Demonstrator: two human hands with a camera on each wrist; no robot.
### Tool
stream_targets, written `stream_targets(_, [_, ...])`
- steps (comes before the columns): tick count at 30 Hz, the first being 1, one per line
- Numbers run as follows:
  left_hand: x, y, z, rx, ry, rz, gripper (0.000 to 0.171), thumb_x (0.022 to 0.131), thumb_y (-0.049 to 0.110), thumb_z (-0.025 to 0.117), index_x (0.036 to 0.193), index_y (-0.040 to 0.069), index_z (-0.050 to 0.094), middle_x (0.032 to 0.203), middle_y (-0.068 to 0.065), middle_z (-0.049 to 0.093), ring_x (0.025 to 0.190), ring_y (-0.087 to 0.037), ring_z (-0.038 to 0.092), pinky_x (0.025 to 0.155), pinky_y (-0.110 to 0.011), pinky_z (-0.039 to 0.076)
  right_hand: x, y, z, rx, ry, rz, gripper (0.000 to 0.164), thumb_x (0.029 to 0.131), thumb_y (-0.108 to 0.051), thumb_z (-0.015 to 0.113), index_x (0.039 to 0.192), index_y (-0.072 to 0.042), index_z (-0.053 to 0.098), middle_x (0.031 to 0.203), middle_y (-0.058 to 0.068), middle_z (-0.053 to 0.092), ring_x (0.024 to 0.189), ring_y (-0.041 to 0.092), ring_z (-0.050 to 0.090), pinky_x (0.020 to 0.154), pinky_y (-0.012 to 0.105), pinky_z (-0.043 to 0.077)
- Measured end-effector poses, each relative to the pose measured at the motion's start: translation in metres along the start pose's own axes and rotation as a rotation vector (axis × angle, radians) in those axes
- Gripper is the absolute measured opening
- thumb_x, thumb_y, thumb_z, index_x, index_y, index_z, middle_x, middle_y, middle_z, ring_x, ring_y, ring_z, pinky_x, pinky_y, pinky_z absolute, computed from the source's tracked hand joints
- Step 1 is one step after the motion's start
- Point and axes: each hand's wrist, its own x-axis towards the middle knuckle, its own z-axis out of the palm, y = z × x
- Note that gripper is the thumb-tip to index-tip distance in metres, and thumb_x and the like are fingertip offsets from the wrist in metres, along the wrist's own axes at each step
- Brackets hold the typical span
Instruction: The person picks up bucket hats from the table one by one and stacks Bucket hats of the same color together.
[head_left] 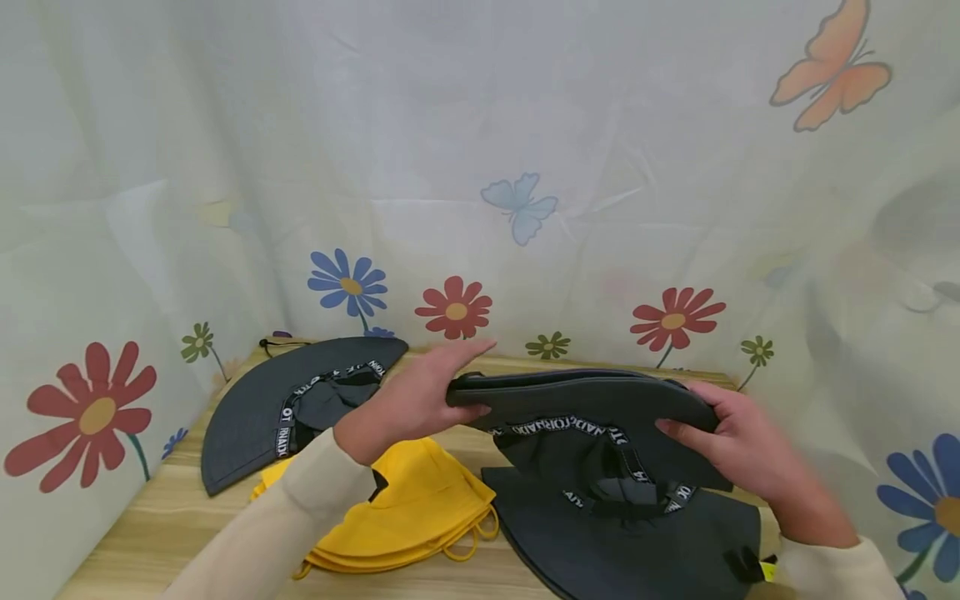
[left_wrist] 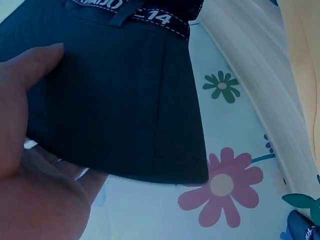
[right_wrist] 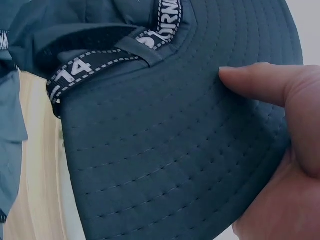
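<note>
Both hands hold up a dark grey sun hat (head_left: 555,402) by its wide brim, with its lettered inner band facing me. My left hand (head_left: 420,390) pinches the brim's left end; in the left wrist view the thumb lies on the near face, with fingers behind the hat (left_wrist: 110,110). At the other end, my right hand (head_left: 753,442) grips the brim. Its thumb presses the stitched face of the hat (right_wrist: 165,145) in the right wrist view, and its fingers are hidden behind. Below the held hat lie more dark grey hats (head_left: 622,554), stacked on the table.
Yellow hats (head_left: 420,508) with cords lie stacked at the middle of the wooden table (head_left: 450,579). Another dark grey hat (head_left: 243,421) rests at the back left. A flower-printed curtain (head_left: 420,150) encloses the table's back and sides.
</note>
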Motion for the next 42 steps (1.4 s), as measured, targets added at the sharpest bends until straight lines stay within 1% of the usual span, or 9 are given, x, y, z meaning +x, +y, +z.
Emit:
stream_targets(4, [-0.003,0.0,-0.002,0.008,-0.073,0.065,0.05,0.093,0.02,0.078,0.14,0.023,0.064,0.126,0.003,0.073,0.106,-0.014,0.071,0.094,-0.032,0.059,-0.002,-0.011,0.005,0.013,-0.027,-0.045,0.019,0.091,-0.009,0.077,0.107,-0.017,0.071,0.094,0.002,0.071,0.075,0.007,0.069,0.066,0.025,0.058])
stream_targets(7, [-0.005,0.0,-0.005,-0.014,-0.078,0.097,0.03,0.094,0.013,0.075,0.123,0.021,0.076,0.105,0.007,0.078,0.088,-0.008,0.071,0.081,-0.022,0.059,-0.002,-0.016,0.006,-0.003,-0.022,-0.072,0.02,0.09,-0.008,0.078,0.105,-0.019,0.07,0.09,-0.002,0.069,0.074,0.008,0.065,0.064,0.025,0.056])
stream_targets(12, [-0.006,0.0,-0.013,0.01,-0.057,0.129,0.031,0.094,0.008,0.074,0.122,0.02,0.077,0.099,0.004,0.079,0.072,-0.006,0.067,0.063,-0.015,0.051,-0.003,-0.016,0.001,0.05,-0.077,-0.08,0.039,0.093,-0.008,0.075,0.129,-0.018,0.063,0.11,-0.012,0.069,0.09,0.001,0.068,0.071,0.023,0.058])
stream_targets(16, [-0.007,0.0,-0.023,0.104,0.005,0.189,0.037,0.091,0.006,0.076,0.125,0.021,0.076,0.102,0.003,0.08,0.065,-0.007,0.06,0.06,-0.018,0.049,-0.006,-0.003,-0.005,0.251,-0.191,-0.13,0.061,0.098,0.0,0.063,0.154,-0.011,0.041,0.137,-0.007,0.065,0.117,0.0,0.064,0.086,0.021,0.055])
stream_targets(20, [-0.008,0.002,-0.032,0.178,0.067,0.269,0.04,0.089,0.006,0.078,0.126,0.022,0.075,0.108,0.002,0.079,0.077,-0.012,0.067,0.069,-0.022,0.055,-0.004,0.018,-0.005,0.561,-0.364,-0.18,0.048,0.107,-0.002,0.041,0.155,0.001,0.034,0.147,0.006,0.059,0.131,0.014,0.06,0.101,0.024,0.052])
stream_targets(24, [-0.009,0.005,-0.037,0.195,0.107,0.341,0.044,0.088,0.003,0.078,0.127,0.021,0.074,0.115,0.0,0.078,0.093,-0.017,0.075,0.078,-0.027,0.06,-0.002,0.034,0.012,0.763,-0.5,0.002,0.041,0.113,-0.012,0.027,0.149,-0.001,0.045,0.143,0.007,0.062,0.127,0.02,0.064,0.103,0.031,0.054])
stream_targets(30, [-0.01,0.011,-0.042,0.199,0.157,0.435,0.05,0.085,-0.003,0.078,0.129,0.019,0.073,0.121,-0.001,0.076,0.109,-0.02,0.074,0.079,-0.027,0.061,-0.008,0.04,0.062,0.803,-0.595,0.393,0.056,0.113,-0.037,0.037,0.152,0.004,0.041,0.139,0.004,0.062,0.12,0.011,0.064,0.098,0.027,0.055])
stream_targets(37, [-0.008,0.018,-0.047,0.215,0.264,0.523,0.049,0.082,-0.001,0.082,0.127,0.016,0.074,0.119,-0.005,0.077,0.108,-0.021,0.074,0.08,-0.03,0.062,-0.007,0.031,0.093,1.09,-0.844,0.332,0.062,0.114,-0.041,0.021,0.157,0.002,0.032,0.148,0.024,0.055,0.129,0.033,0.062,0.107,0.046,0.052])
stream_targets(42, [-0.009,0.017,-0.047,0.205,0.278,0.559,0.047,0.081,0.004,0.085,0.126,0.016,0.075,0.12,-0.005,0.076,0.11,-0.022,0.073,0.091,-0.036,0.061,-0.008,0.029,0.092,1.212,-0.9,0.305,0.065,0.113,-0.046,0.012,0.14,-0.006,0.056,0.123,0.012,0.074,0.101,0.019,0.074,0.086,0.033,0.06])
